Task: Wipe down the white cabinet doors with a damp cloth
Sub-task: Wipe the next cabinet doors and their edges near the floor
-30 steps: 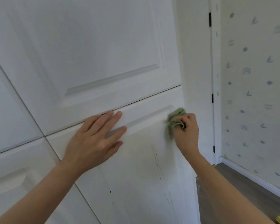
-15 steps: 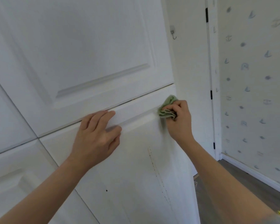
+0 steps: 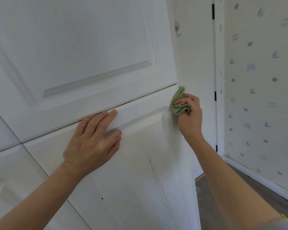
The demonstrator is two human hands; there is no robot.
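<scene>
The white lower cabinet door (image 3: pixel 140 188) fills the middle of the view, with a raised panel and a faint dotted line of marks down it. A white upper cabinet door (image 3: pixel 83 52) sits above it across a thin gap. My right hand (image 3: pixel 190 117) is closed on a bunched green cloth (image 3: pixel 178 102) and presses it against the lower door's top right corner. My left hand (image 3: pixel 93 143) lies flat on the lower door, fingers apart, fingertips near the gap.
More white cabinet doors (image 3: pixel 0 130) continue to the left. A small metal hook (image 3: pixel 177 29) hangs on the white side wall. A room door with black hinges (image 3: pixel 215 95) and patterned wallpaper (image 3: pixel 263 90) stand to the right, above a dark floor (image 3: pixel 226 196).
My right hand has slid the green cloth up and to the right, from the panel's edge to the door's top right corner. My left hand stays braced on the door.
</scene>
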